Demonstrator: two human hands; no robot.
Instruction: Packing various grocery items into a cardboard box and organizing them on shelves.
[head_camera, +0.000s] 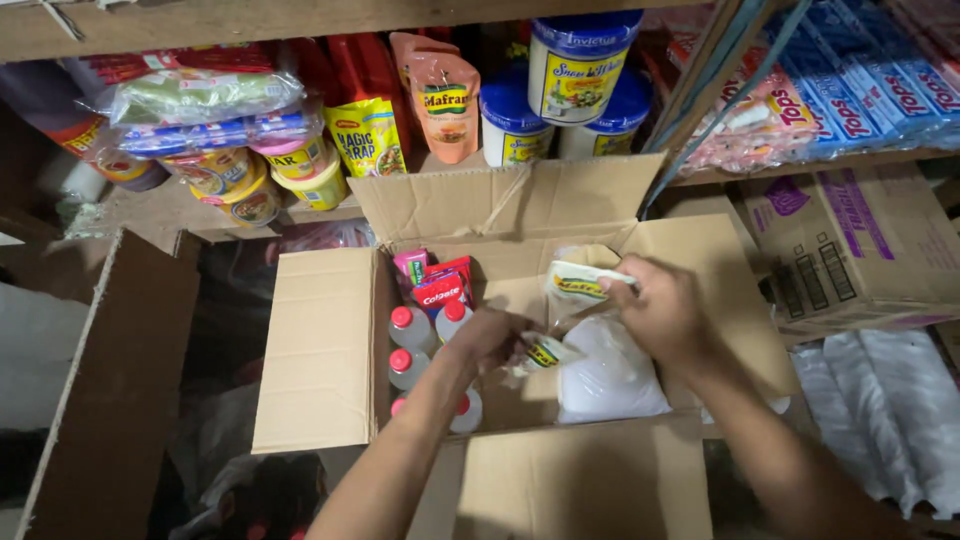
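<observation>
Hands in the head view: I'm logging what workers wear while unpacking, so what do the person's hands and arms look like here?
Both the left hand and the right hand are bare: no gloves, rings, watch or bands show. Both forearms are uncovered up to the frame's edge, with no sleeve in view.

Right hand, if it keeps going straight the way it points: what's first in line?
The right hand points left, gripping a white sachet. Past that, probably the red boxes and red-capped bottles in the cardboard box; depth unclear.

Open cardboard box (330, 350) — white sachets (578, 282)
</observation>
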